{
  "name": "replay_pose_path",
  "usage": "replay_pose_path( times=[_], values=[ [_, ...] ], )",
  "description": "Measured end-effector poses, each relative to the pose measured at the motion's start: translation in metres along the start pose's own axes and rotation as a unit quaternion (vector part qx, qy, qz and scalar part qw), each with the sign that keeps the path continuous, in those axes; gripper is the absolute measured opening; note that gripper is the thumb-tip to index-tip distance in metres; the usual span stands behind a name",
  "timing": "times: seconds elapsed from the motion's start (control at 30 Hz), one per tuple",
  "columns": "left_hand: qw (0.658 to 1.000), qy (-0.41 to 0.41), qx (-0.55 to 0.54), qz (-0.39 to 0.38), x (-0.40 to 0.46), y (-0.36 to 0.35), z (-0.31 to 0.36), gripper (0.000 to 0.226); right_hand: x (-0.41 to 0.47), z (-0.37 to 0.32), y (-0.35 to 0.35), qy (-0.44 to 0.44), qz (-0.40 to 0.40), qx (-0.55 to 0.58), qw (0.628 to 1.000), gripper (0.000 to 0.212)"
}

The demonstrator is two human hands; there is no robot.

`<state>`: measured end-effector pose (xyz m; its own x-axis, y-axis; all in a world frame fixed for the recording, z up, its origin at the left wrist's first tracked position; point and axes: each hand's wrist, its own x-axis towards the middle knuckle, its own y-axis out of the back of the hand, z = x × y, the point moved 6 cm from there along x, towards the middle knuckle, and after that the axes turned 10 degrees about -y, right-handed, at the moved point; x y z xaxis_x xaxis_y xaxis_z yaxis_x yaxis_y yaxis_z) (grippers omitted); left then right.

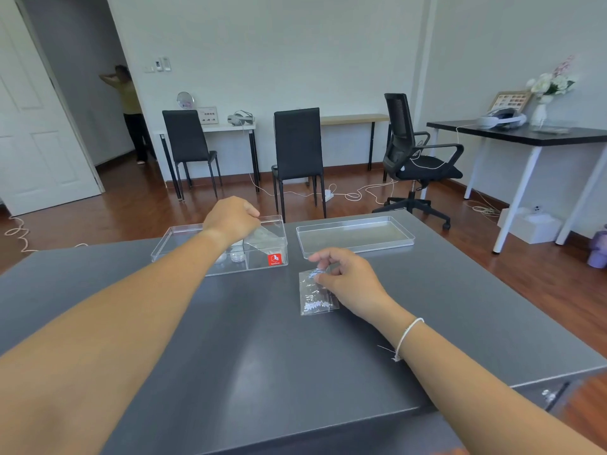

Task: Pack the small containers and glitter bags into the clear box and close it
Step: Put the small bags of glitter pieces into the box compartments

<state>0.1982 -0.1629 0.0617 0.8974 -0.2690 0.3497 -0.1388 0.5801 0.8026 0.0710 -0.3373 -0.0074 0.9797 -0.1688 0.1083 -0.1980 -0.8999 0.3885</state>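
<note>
The clear box (184, 254) with a red sticker stands on the grey table, left of centre. My left hand (230, 218) hovers over the box, pinching a clear glitter bag (266, 233) that hangs into it. Small round clear containers (236, 256) lie inside the box, partly hidden by my arm. My right hand (345, 277) pinches the top of a second clear bag of white glitter (313, 297), which lies flat on the table to the right of the box.
The clear lid (354, 234) lies flat on the grey table (246, 356), right of the box. Black chairs stand beyond the table's far edge. Desks line the walls. A person stands in the doorway at far left.
</note>
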Motion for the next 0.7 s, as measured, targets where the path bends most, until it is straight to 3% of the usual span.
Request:
replay_pose_path(
  times=[0.3, 0.7],
  values=[
    [0.998, -0.036, -0.027, 0.040, -0.013, 0.023, -0.010, 0.021, -0.004, -0.003, 0.003, -0.026, -0.010, 0.050, 0.998, 0.034],
    [0.994, -0.020, -0.036, 0.104, -0.073, 0.071, -0.087, 0.021, -0.001, -0.010, 0.005, -0.089, -0.022, 0.077, 0.993, 0.024]
  ],
)
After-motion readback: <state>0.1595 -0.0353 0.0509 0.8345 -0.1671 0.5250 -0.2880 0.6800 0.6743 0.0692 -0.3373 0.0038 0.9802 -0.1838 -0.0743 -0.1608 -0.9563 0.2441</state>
